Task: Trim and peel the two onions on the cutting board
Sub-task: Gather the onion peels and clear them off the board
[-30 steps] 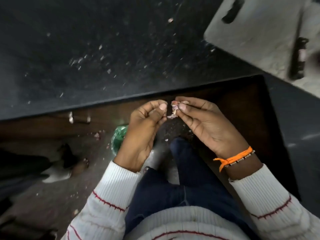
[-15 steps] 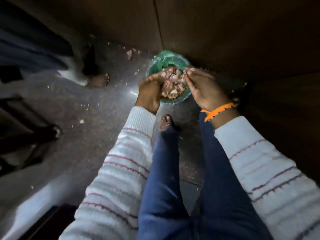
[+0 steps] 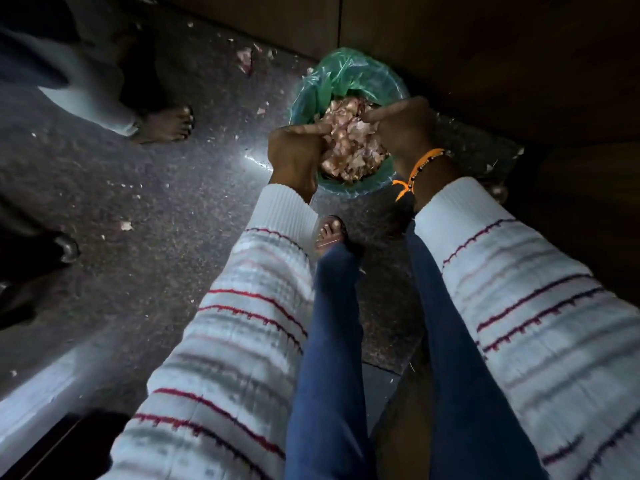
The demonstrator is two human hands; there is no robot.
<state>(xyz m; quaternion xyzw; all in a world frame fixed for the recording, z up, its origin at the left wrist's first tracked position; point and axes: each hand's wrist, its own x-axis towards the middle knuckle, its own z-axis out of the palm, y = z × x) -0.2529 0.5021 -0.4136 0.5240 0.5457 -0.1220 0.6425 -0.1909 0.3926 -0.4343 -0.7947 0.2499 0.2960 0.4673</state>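
Note:
Neither the onions nor the cutting board is in view; I am looking down at the floor. A small bin with a green plastic liner [image 3: 346, 74] stands against the cabinet, heaped with pinkish onion peels [image 3: 349, 147]. Both of my hands hang over it. My left hand [image 3: 294, 150] is at the bin's left rim, fingers curled, one fingertip reaching into the peels. At the right rim, my right hand [image 3: 403, 129] with an orange wrist thread also has its fingers bent toward the heap. In the dim light I cannot see whether either hand holds a scrap.
Dark wooden cabinet doors [image 3: 485, 46] rise behind the bin. My sandalled foot [image 3: 329, 233] is just below it. Another person's bare foot [image 3: 166, 124] and a dark shoe [image 3: 65, 247] are at the left. Peel scraps [image 3: 244, 58] litter the speckled floor.
A second ago I held small peel scraps between both hands at counter height. My view then dropped to the floor, and both hands went down over the bin and stayed there.

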